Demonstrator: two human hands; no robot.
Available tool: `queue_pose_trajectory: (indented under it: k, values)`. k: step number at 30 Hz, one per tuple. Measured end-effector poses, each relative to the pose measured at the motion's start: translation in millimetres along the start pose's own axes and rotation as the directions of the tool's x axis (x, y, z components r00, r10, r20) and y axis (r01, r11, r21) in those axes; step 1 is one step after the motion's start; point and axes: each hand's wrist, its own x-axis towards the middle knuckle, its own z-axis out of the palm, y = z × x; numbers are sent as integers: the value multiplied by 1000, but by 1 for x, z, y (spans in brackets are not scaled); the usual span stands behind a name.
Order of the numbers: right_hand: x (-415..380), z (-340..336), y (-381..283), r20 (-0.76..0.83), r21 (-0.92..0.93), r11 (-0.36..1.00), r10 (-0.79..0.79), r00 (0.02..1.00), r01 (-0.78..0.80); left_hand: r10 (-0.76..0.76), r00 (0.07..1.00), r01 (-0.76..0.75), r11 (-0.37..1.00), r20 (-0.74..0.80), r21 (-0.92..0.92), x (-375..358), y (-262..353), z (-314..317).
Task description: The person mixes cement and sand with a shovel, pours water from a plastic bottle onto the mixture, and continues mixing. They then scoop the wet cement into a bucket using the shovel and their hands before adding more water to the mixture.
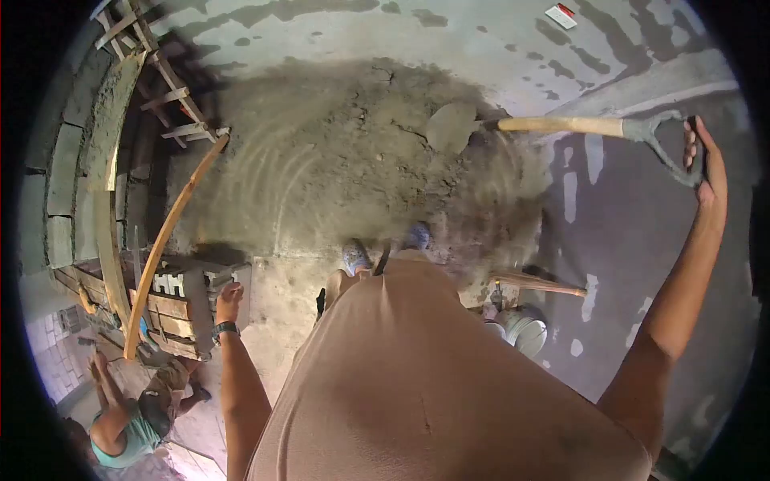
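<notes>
My right hand [709, 164] is closed round the grey D-shaped grip of a shovel [561, 125], out at the far right. The shovel has a pale wooden shaft, and its rounded blade [451, 128] rests against a heap of damp grey mortar mix [385, 152] spread over the floor. My left hand [229, 303], with a dark watch at the wrist, hangs at the left, apart from the shovel. Its fingers are loosely bent, with nothing visible in them. My feet [355, 256] stand at the near edge of the mix.
A wooden ladder [168, 80] and a long curved plank [172, 212] lean at the left by a block wall [62, 184]. Stacked blocks [172, 284] stand near my left hand. Behind them a co-worker [132, 429] holds a tool. A bucket [529, 333] stands at my right.
</notes>
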Motion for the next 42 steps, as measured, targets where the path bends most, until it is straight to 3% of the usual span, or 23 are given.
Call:
queue_pose_trajectory:
  k: [1, 4, 5, 6, 7, 10, 13, 14, 15, 17, 18, 19, 21, 23, 25, 26, 28, 30, 31, 33, 34, 37, 42]
  values:
    - [20, -4, 7, 15, 93, 996, 8, 1000, -10, 104, 995, -103, 993, -6, 52, 1, 8, -1]
    - [81, 23, 71, 71, 188, 979, -90, 993, 76, 38, 999, -38, 997, -2, 67, -10, 30, -3]
    - [81, 69, 112, -9, 123, 983, -135, 991, 135, 11, 1000, -12, 999, 15, 51, -14, 38, -3]
    - [76, 110, 163, 83, -118, 967, -217, 973, 226, 29, 1000, -30, 972, 9, 232, -23, 57, -3]
    - [78, 178, 221, -22, -267, 933, -256, 966, 242, 33, 999, -33, 970, 4, 242, -24, 51, -2]
    - [41, 347, 305, -222, -404, 910, -193, 956, 90, -95, 993, 77, 973, 71, 216, -24, 46, -5]
    - [-6, 366, 270, -31, -322, 936, -159, 987, 140, -152, 974, 129, 982, 165, 140, -5, 43, -18]
    - [-15, 365, 263, -22, -346, 932, -123, 992, 107, -119, 991, 95, 948, 61, 303, -19, 91, -15]
    - [-27, 363, 266, -12, -373, 925, -79, 997, 68, -92, 994, 69, 952, 64, 298, -8, 95, -16]
    - [-54, 348, 281, 147, -395, 912, -59, 987, 114, 191, 981, -192, 980, 20, 56, 20, 82, -20]
    - [-73, 346, 296, 186, -384, 905, -117, 976, 182, 189, 982, -189, 982, 6, -24, 23, 90, -17]
    - [-100, 332, 278, 301, -445, 882, -16, 954, 155, 192, 981, -191, 981, 14, -29, 26, 92, -10]
    - [-125, 334, 301, 486, -477, 816, -65, 872, 327, 250, 964, -262, 951, 94, 162, 31, 93, -2]
    - [-160, 312, 247, 726, -516, 674, 17, 688, 529, 322, 933, -346, 925, 159, 155, 39, 72, 9]
    - [-170, 292, 231, 915, -327, 483, -52, 400, 812, 47, 981, -98, 958, 190, 269, 37, 66, 21]
    - [-167, 278, 214, 912, -335, 489, -46, 407, 805, 21, 983, -40, 994, 182, 103, 39, 50, 23]
    - [-159, 247, 172, 936, -280, 397, -89, 340, 874, 2, 986, -16, 996, 165, 82, 25, 59, 24]
    - [-138, 225, 138, 884, -344, 447, -141, 445, 825, -65, 992, 49, 988, 104, 146, 3, 71, 21]
    - [-127, 221, 128, 891, -332, 457, -137, 434, 825, -81, 992, 66, 986, 96, 153, -6, 73, 15]
    - [-102, 221, 119, 773, -472, 571, -99, 627, 672, -51, 986, 13, 972, 156, 235, -17, 76, 6]
    - [-80, 239, 156, 656, -566, 574, -121, 745, 592, -122, 983, 88, 969, 137, 231, -29, 86, -1]
    - [-77, 288, 239, 519, -645, 595, -119, 846, 479, -247, 963, 229, 960, 108, 162, -14, 56, -20]
    - [-142, 321, 260, 670, -542, 665, -28, 742, 514, -198, 977, 186, 972, 78, 141, 10, 79, -14]
